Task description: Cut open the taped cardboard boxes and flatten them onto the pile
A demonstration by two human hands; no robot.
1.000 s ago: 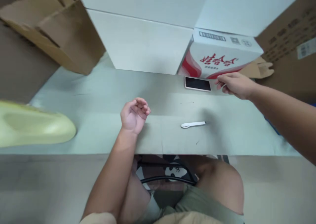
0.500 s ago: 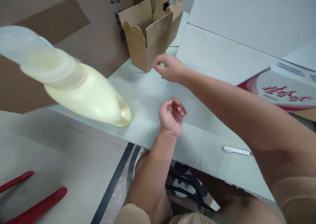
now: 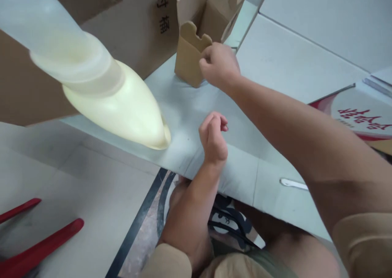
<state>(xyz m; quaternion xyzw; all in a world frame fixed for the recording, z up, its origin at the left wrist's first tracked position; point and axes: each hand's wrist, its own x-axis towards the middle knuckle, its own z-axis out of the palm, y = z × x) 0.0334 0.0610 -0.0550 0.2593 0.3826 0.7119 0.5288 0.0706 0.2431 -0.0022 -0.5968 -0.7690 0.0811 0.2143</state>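
Note:
My right hand (image 3: 221, 65) is at the near right edge of a small brown cardboard box (image 3: 191, 57) that stands open on the table. Its fingers are bent closed on the box's edge, and the hand hides that part of the cardboard. Nearer to me, my left hand (image 3: 213, 137) hovers above the table with curled fingers, and nothing shows in them. To its left stands a large pale-yellow bottle-like object (image 3: 122, 110) with a translucent upper part (image 3: 45, 29). It is close to the camera and cut off at the frame's edge.
A large brown carton (image 3: 137, 33) with black characters rises at the back left. Another small cardboard box (image 3: 219, 14) is behind the first. A white box with red writing (image 3: 361, 110) lies at right, and a white-handled tool (image 3: 292, 183) rests on the pale tabletop (image 3: 241, 163).
My right hand has moved to the box and closed at its edge. My left hand has turned, its palm now less visible. The view has shifted slightly.

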